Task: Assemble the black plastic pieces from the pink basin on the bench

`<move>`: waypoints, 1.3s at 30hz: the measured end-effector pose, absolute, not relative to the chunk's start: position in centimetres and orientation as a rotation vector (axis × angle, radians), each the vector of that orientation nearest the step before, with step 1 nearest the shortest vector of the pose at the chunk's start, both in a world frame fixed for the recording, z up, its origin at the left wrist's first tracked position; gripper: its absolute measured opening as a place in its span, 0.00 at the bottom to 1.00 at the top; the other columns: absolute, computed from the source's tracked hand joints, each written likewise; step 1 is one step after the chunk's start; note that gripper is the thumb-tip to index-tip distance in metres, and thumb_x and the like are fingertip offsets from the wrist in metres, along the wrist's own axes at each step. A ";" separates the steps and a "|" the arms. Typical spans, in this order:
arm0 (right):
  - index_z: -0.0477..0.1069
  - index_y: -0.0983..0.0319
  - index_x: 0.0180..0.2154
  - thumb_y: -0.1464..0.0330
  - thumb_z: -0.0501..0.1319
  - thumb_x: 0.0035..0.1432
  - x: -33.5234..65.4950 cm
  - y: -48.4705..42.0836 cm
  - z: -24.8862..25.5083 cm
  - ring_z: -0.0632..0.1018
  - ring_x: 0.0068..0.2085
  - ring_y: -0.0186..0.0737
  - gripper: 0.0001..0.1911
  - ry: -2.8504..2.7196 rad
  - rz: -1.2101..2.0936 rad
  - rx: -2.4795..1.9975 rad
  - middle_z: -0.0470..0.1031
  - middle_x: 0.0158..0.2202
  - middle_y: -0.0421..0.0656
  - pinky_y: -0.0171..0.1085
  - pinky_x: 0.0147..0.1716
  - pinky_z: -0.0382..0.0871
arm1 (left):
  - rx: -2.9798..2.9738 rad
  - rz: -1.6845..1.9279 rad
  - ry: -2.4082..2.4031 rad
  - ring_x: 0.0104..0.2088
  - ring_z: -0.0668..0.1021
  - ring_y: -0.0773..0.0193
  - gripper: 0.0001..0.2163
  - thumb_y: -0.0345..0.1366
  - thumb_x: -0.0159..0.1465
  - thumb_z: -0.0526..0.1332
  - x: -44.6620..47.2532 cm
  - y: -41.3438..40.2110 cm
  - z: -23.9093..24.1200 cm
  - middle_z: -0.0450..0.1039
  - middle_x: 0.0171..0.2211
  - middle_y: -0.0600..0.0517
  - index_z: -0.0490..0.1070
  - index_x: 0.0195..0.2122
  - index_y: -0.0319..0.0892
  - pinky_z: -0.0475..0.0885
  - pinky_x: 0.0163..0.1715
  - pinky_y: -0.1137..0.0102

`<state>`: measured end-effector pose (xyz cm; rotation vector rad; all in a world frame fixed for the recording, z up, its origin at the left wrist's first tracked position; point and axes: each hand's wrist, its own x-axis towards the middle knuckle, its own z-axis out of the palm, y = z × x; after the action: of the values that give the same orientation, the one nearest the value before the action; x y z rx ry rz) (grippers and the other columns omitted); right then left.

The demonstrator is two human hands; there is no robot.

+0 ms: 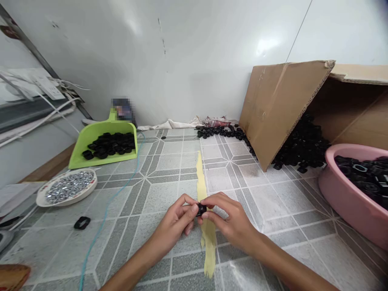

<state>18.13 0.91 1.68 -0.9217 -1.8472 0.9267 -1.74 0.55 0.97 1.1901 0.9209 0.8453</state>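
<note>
A small black plastic part (201, 209) is pinched between the fingertips of both hands, above the yellow strip on the tiled surface. My left hand (181, 216) grips it from the left with thumb and fingers. From the right, my right hand (228, 214) closes thumb and forefinger on the same part. My fingers cover most of it, so its exact kind cannot be told. A single black ring-like part (82, 222) lies to the left, near a white dish (42, 199) of small shiny metal pieces (70, 186).
Black parts fill a green dustpan (75, 151) at the back left and a pink basin (345, 198) at the right. More spill from a tipped cardboard box (273, 105). A blue cord (104, 220) runs along the left. The yellow strip (209, 246) crosses the middle.
</note>
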 end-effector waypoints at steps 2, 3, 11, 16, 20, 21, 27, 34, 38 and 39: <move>0.76 0.56 0.47 0.72 0.65 0.64 18.0 0.8 1.5 0.77 0.44 0.41 0.10 -1.838 0.887 -0.885 0.79 0.41 0.41 0.41 0.45 0.72 | 1.150 0.836 0.902 0.20 0.62 0.73 0.14 0.50 0.70 0.58 -1.6 0.3 1.2 0.74 0.28 0.56 0.64 0.40 0.43 0.55 0.23 0.74; 0.76 0.56 0.46 0.72 0.66 0.63 18.0 0.7 1.4 0.78 0.44 0.41 0.10 -1.823 0.878 -0.869 0.79 0.42 0.41 0.41 0.45 0.73 | 1.126 0.833 0.895 0.20 0.61 0.73 0.14 0.49 0.70 0.58 -1.6 0.2 1.3 0.73 0.27 0.56 0.65 0.40 0.43 0.53 0.23 0.74; 0.73 0.59 0.47 0.77 0.62 0.65 18.1 0.9 1.0 0.77 0.48 0.40 0.11 -1.916 0.742 -0.644 0.78 0.46 0.44 0.40 0.49 0.72 | 0.978 0.761 0.821 0.23 0.57 0.73 0.14 0.47 0.72 0.57 -1.8 -0.2 2.4 0.67 0.27 0.57 0.65 0.37 0.41 0.53 0.28 0.74; 0.71 0.61 0.35 0.66 0.64 0.65 18.3 0.7 1.1 0.74 0.39 0.38 0.07 -1.951 0.805 -0.875 0.74 0.35 0.41 0.37 0.39 0.68 | 1.073 0.742 0.802 0.23 0.59 0.73 0.12 0.47 0.70 0.60 -1.8 -0.3 2.0 0.70 0.28 0.56 0.65 0.40 0.42 0.51 0.27 0.73; 0.68 0.62 0.25 0.58 0.48 0.74 18.5 0.7 1.4 0.69 0.27 0.34 0.27 -1.964 1.076 -1.106 0.67 0.24 0.38 0.36 0.30 0.60 | 1.131 0.751 0.817 0.24 0.63 0.72 0.14 0.47 0.68 0.62 -1.2 -0.7 1.7 0.73 0.30 0.54 0.65 0.42 0.42 0.53 0.27 0.73; 0.69 0.62 0.25 0.57 0.45 0.75 18.6 0.9 1.6 0.69 0.26 0.34 0.29 -1.915 1.159 -1.146 0.67 0.23 0.38 0.36 0.29 0.60 | 1.116 0.765 0.827 0.24 0.63 0.72 0.14 0.48 0.68 0.62 -1.1 -0.8 1.7 0.74 0.31 0.54 0.65 0.42 0.42 0.53 0.27 0.73; 0.74 0.60 0.43 0.56 0.65 0.63 18.9 1.5 3.1 0.75 0.40 0.39 0.15 -1.791 1.344 -1.053 0.77 0.38 0.41 0.36 0.39 0.65 | 0.997 0.881 0.893 0.24 0.62 0.72 0.15 0.50 0.67 0.62 -0.7 -0.8 0.9 0.69 0.26 0.58 0.64 0.40 0.43 0.54 0.28 0.73; 0.74 0.61 0.38 0.54 0.58 0.68 18.9 1.5 3.0 0.75 0.34 0.37 0.18 -1.799 1.432 -1.088 0.76 0.32 0.41 0.35 0.34 0.65 | 1.056 0.893 0.893 0.23 0.62 0.73 0.14 0.49 0.68 0.62 -0.7 -0.9 0.3 0.73 0.28 0.56 0.63 0.40 0.44 0.53 0.26 0.74; 0.72 0.61 0.33 0.56 0.53 0.72 18.8 1.4 2.9 0.71 0.30 0.35 0.20 -1.902 1.278 -1.164 0.73 0.28 0.39 0.35 0.32 0.61 | 1.124 0.889 0.906 0.22 0.63 0.72 0.16 0.50 0.66 0.64 -0.5 -0.9 0.1 0.74 0.28 0.55 0.63 0.39 0.44 0.53 0.24 0.74; 0.71 0.61 0.30 0.56 0.51 0.73 18.9 1.4 2.9 0.70 0.29 0.35 0.22 -1.922 1.236 -1.207 0.72 0.27 0.39 0.36 0.31 0.61 | 1.140 0.895 0.912 0.22 0.63 0.72 0.16 0.51 0.65 0.64 -0.4 -1.0 0.1 0.75 0.28 0.54 0.63 0.39 0.44 0.54 0.23 0.74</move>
<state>18.89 1.35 2.88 -1.2072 -1.9224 1.2361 -0.41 -0.95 0.06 1.1404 0.9123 0.8954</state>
